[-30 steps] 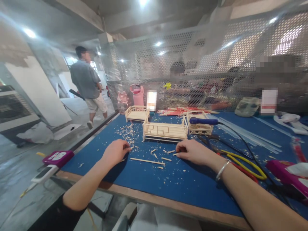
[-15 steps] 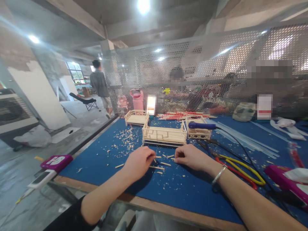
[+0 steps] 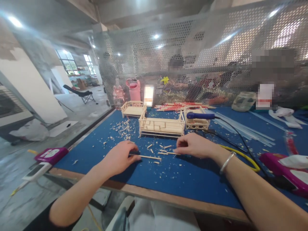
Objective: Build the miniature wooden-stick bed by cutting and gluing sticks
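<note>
My left hand (image 3: pixel 119 157) rests on the blue mat (image 3: pixel 178 175), fingers curled around the near end of a long thin wooden stick (image 3: pixel 148 157) that lies flat. My right hand (image 3: pixel 193 145) sits to the right with fingers pinched on a short wooden stick piece (image 3: pixel 171 153). Small offcut sticks (image 3: pixel 160 149) lie scattered between the two hands. Just behind them stands a small wooden model bed (image 3: pixel 161 125).
Two more model beds (image 3: pixel 132 109) (image 3: pixel 196 122) stand further back, a blue-handled tool (image 3: pixel 201 115) on one. Yellow-handled pliers (image 3: pixel 243 156) lie by my right wrist, a magenta object (image 3: pixel 284 171) at far right. A pink bottle (image 3: pixel 134 90) stands by the mesh screen (image 3: pixel 192 64); people sit behind it.
My left hand slid right to the long stick, then drew back a little with its end. The person walking at the left has gone out of view. The camera shifted.
</note>
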`<move>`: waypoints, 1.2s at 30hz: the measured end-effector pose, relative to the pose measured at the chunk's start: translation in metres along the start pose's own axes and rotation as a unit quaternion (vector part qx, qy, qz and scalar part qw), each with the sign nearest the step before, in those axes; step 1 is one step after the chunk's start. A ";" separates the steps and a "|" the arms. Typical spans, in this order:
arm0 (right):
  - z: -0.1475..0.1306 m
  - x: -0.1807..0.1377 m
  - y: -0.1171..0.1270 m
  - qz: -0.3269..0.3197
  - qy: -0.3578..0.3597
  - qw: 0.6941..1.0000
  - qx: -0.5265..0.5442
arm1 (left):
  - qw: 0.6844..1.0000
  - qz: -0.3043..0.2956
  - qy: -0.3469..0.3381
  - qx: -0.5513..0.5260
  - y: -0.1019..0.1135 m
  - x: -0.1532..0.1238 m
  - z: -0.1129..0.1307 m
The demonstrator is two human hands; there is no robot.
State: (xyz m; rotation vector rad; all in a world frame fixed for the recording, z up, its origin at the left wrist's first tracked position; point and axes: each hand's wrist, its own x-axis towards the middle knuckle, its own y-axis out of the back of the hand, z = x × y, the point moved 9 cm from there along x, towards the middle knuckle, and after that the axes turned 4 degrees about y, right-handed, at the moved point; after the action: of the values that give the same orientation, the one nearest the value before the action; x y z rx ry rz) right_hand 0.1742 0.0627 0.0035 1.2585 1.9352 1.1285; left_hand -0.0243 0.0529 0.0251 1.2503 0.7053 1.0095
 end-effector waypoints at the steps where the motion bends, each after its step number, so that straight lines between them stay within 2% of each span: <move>1: -0.001 0.001 -0.005 -0.019 0.003 1.000 0.010 | 1.000 -0.016 -0.002 0.003 -0.003 -0.003 -0.004; 4: -0.006 0.004 -0.018 -0.049 0.012 0.999 0.019 | 1.000 -0.014 -0.021 0.000 -0.008 -0.001 -0.007; 7: -0.006 0.005 -0.022 -0.059 0.010 0.998 0.012 | 0.999 -0.001 -0.035 0.019 -0.010 0.011 0.002; 14: 0.005 -0.001 -0.011 -0.039 -0.024 0.998 0.038 | 0.995 0.035 -0.086 0.046 -0.002 0.032 0.054; 16: 0.002 -0.001 -0.012 -0.041 -0.013 0.998 0.045 | 0.991 0.003 -0.119 0.063 -0.010 0.040 0.072; 19: -0.003 -0.001 -0.016 -0.056 0.009 0.998 0.028 | 0.980 -0.096 -0.167 0.056 -0.033 0.052 0.086; 21: -0.002 -0.003 -0.015 -0.063 0.000 0.998 0.003 | 0.973 -0.143 -0.182 0.019 -0.043 0.059 0.088; 24: 0.003 -0.007 -0.009 -0.070 -0.033 0.996 -0.034 | 0.969 -0.151 -0.191 -0.042 -0.044 0.064 0.084; 26: 0.002 -0.007 -0.004 -0.043 -0.027 0.998 -0.044 | 0.968 -0.134 -0.199 -0.074 -0.039 0.063 0.082; 30: -0.007 0.002 0.004 0.071 0.008 0.996 -0.049 | 0.977 -0.071 -0.174 -0.098 -0.024 0.059 0.073; 32: -0.009 0.009 -0.003 0.075 0.010 0.995 -0.064 | 0.984 -0.050 -0.137 -0.103 -0.019 0.060 0.066; 34: -0.009 0.014 -0.013 0.051 0.001 0.995 -0.081 | 0.988 -0.037 -0.107 -0.102 -0.017 0.061 0.060; 36: -0.011 0.016 -0.016 0.043 -0.002 0.994 -0.104 | 0.990 -0.030 -0.095 -0.098 -0.017 0.061 0.058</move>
State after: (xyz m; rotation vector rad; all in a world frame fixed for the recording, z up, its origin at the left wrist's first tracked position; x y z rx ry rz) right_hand 0.1523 0.0701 -0.0057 1.2369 1.7240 1.3326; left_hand 0.0562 0.0835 0.0263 1.1290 0.4801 0.8751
